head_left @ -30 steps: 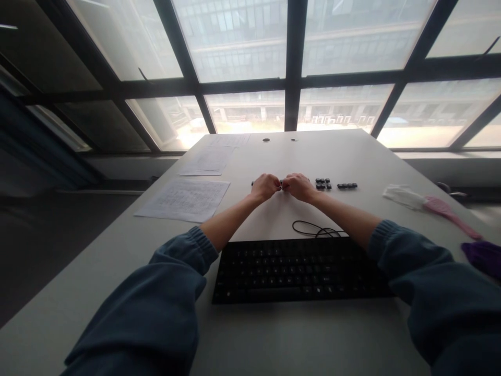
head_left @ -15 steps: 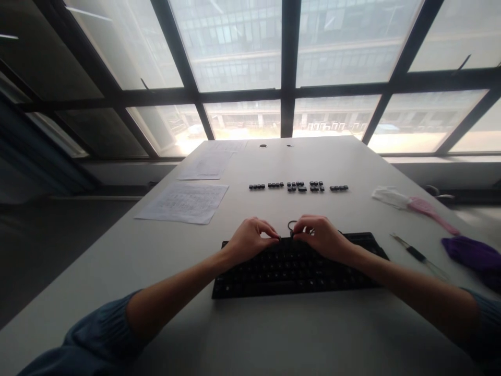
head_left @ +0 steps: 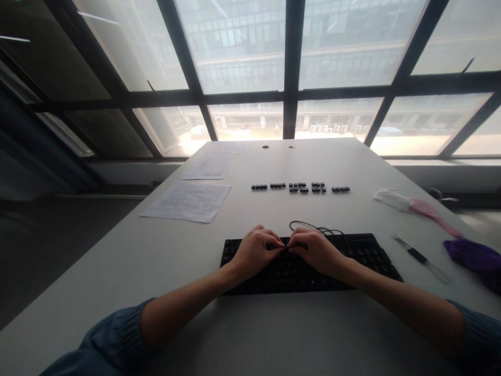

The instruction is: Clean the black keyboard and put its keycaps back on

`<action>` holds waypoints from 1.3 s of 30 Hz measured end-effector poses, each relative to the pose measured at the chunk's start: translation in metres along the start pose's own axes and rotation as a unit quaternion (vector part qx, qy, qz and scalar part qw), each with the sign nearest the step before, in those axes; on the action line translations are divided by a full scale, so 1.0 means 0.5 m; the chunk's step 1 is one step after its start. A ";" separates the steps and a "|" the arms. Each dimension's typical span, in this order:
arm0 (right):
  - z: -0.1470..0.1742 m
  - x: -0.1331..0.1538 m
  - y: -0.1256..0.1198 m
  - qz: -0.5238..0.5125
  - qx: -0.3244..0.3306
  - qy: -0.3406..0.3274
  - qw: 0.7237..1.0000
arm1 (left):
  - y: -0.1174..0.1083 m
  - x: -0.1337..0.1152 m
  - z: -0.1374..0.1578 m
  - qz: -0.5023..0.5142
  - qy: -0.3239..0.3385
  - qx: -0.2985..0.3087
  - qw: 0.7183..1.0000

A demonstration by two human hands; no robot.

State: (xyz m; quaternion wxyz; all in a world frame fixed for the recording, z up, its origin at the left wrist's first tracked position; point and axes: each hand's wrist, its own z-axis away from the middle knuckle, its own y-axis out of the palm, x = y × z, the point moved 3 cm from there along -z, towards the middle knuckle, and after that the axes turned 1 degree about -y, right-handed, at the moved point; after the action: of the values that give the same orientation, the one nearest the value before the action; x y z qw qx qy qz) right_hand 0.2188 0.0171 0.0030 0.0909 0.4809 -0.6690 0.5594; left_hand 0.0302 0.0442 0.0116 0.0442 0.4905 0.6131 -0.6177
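Note:
A black keyboard (head_left: pixel 373 256) lies on the white table in front of me. My left hand (head_left: pixel 256 251) and my right hand (head_left: pixel 315 249) meet over its upper middle, fingertips almost touching. Both are closed in a pinch. Something small and dark shows between the fingertips, too small to make out. My hands and forearms cover much of the keys. Beyond the keyboard, loose black keycaps (head_left: pixel 304 190) stand in short groups across the table.
To the right lies a wire keycap puller (head_left: pixel 418 255) with a black grip. Past it are a purple cloth bag (head_left: pixel 473 258) and a pink and white item (head_left: pixel 426 208). Written paper sheets (head_left: pixel 188 202) lie at the left. A thin black cable (head_left: pixel 309 224) curls behind the keyboard.
Both hands have come from the keyboard's back edge down onto its upper middle, and closer together. The keyboard now sits slightly turned, its right end nearer me. The keycaps' grouping looks unchanged.

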 end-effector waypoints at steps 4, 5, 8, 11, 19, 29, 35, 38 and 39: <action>0.002 -0.006 0.003 -0.003 0.000 -0.009 1.000 | 0.001 -0.003 0.003 0.007 0.011 -0.006 1.000; 0.002 -0.006 0.004 -0.003 -0.001 -0.012 1.000 | 0.002 -0.002 0.004 0.006 0.012 -0.008 1.000; 0.001 -0.003 0.005 -0.003 -0.001 -0.015 1.000 | 0.004 -0.001 0.006 -0.002 0.017 -0.014 1.000; 0.001 0.004 0.001 0.001 0.007 -0.017 1.000 | 0.004 -0.001 0.007 -0.016 0.026 -0.014 0.999; 0.000 0.012 -0.009 0.044 0.071 -0.065 0.994 | 0.000 -0.015 0.011 -0.092 0.102 0.007 0.991; 0.000 0.009 -0.006 0.046 0.060 -0.061 0.995 | 0.007 0.005 0.009 0.023 0.057 -0.030 0.998; 0.000 0.011 -0.011 0.032 0.059 -0.040 0.997 | 0.002 0.008 0.003 0.056 0.022 -0.038 0.997; -0.002 0.011 -0.011 0.024 0.061 -0.034 0.997 | 0.004 0.009 0.004 0.043 0.013 -0.024 0.999; -0.002 0.012 -0.011 0.023 0.063 -0.034 0.997 | 0.005 0.008 0.005 0.037 0.014 -0.023 0.999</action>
State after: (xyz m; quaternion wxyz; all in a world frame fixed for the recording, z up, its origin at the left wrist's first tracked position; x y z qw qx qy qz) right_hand 0.2197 0.0151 0.0108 0.0254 0.4890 -0.6461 0.5854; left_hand 0.0282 0.0439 0.0066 0.0696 0.5208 0.6088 -0.5944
